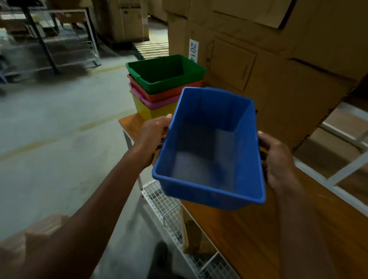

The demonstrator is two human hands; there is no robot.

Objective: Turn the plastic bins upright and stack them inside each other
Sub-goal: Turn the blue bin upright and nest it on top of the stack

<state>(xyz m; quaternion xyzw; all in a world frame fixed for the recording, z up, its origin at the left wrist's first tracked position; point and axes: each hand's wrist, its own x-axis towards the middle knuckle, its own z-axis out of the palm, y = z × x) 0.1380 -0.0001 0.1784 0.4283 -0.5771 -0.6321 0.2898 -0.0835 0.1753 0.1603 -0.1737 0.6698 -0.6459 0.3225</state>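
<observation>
A blue plastic bin (210, 149) hangs upright and empty above the wooden table (248, 232), held by both long sides. My left hand (154, 133) grips its left wall and my right hand (276, 159) grips its right wall. Beyond it, at the table's far end, stands a nested stack of upright bins: a green bin (165, 73) on top, then an orange bin (160, 94), a pink bin (155, 103) and a yellow bin (145, 111) at the bottom. The blue bin is apart from the stack, nearer to me.
Tall cardboard boxes (268, 58) rise right behind the table and the stack. A white wire-mesh shelf (174, 215) runs under the table's left edge. A white metal frame (348, 160) stands at right. Concrete floor (51, 132) and metal racks (45, 46) lie to the left.
</observation>
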